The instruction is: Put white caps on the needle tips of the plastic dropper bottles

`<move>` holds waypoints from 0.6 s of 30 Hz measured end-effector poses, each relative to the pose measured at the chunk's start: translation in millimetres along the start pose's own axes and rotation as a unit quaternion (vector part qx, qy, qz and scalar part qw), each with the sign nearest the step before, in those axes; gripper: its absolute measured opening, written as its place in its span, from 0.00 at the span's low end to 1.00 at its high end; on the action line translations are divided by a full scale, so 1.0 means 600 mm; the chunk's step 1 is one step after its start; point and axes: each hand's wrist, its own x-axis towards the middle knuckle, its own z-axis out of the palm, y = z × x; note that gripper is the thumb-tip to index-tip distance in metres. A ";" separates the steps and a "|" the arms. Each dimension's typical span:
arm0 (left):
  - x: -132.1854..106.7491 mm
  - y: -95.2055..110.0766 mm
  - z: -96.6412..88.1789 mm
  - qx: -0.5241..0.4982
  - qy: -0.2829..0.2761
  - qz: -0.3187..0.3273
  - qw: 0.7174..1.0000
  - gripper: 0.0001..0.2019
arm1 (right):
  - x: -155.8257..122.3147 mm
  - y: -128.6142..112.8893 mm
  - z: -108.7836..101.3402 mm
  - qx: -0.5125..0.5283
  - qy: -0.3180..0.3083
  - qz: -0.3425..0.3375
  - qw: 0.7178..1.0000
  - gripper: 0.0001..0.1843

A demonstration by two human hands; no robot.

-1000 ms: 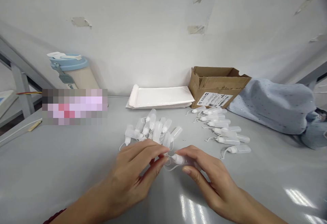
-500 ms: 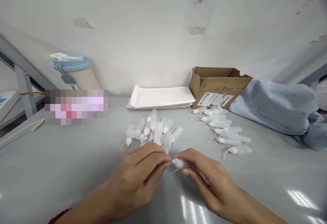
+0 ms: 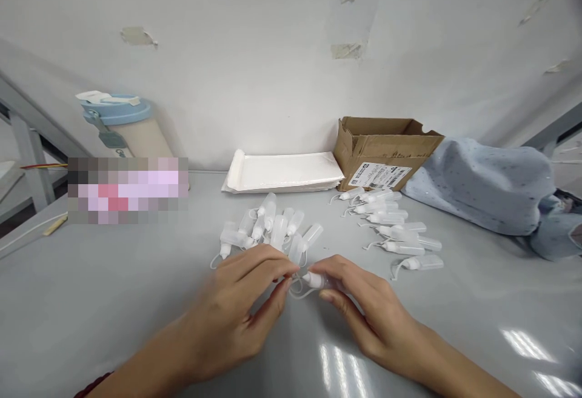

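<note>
My right hand [image 3: 364,307] grips a small translucent plastic dropper bottle [image 3: 314,280] between thumb and fingers. The bottle lies roughly level, its white neck and nozzle pointing left. A thin white cap strap [image 3: 301,295] curves from its neck to the fingertips of my left hand [image 3: 250,301], which are pinched on the strap's end. Those fingers hide the cap itself. Just beyond my left hand is a loose pile of similar dropper bottles [image 3: 278,232]. More dropper bottles [image 3: 404,248] lie in a rough column to the right, their straps trailing left.
Against the wall stand a stack of white padded envelopes [image 3: 286,171] and an open cardboard box [image 3: 386,155]. Blue speckled cloth [image 3: 491,189] is bunched at the right. A tumbler with a blue lid [image 3: 116,110] stands at the left behind a blurred-out item [image 3: 130,189] on the grey table [image 3: 136,277].
My left fingertips have drawn slightly back from the nozzle, and the strap now shows as a loop between the hands. The whole view has shifted a little.
</note>
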 end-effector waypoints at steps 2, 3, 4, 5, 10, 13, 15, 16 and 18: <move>0.001 0.000 -0.001 0.014 -0.008 0.009 1.000 0.11 | 0.000 0.001 0.001 -0.005 0.001 -0.003 1.000 0.15; 0.002 0.000 -0.002 0.019 -0.016 0.011 1.000 0.11 | 0.000 0.001 0.001 -0.008 0.002 -0.006 1.000 0.16; 0.002 0.000 -0.001 0.022 -0.021 0.015 0.999 0.10 | 0.000 0.002 0.002 -0.012 0.002 -0.007 1.000 0.16; 0.002 0.000 0.000 0.025 -0.024 0.018 0.999 0.10 | -0.001 0.002 0.003 -0.015 0.003 -0.009 1.000 0.16; 0.000 -0.004 0.004 0.047 -0.021 0.036 0.998 0.09 | -0.002 0.002 0.005 -0.018 -0.012 -0.005 1.000 0.16; 0.002 -0.008 -0.002 0.050 -0.023 0.037 0.998 0.08 | 0.001 0.010 0.003 -0.037 -0.012 0.003 0.999 0.16; 0.006 -0.011 -0.010 0.062 0.000 0.031 0.998 0.07 | 0.005 0.024 -0.002 -0.080 0.037 0.002 0.996 0.16; 0.008 -0.013 -0.014 0.076 0.018 0.022 0.997 0.07 | 0.008 0.033 -0.006 -0.111 0.073 0.004 0.991 0.17; 0.013 -0.016 -0.023 0.124 0.064 -0.003 0.990 0.05 | 0.012 0.054 -0.016 -0.173 0.134 0.022 0.975 0.16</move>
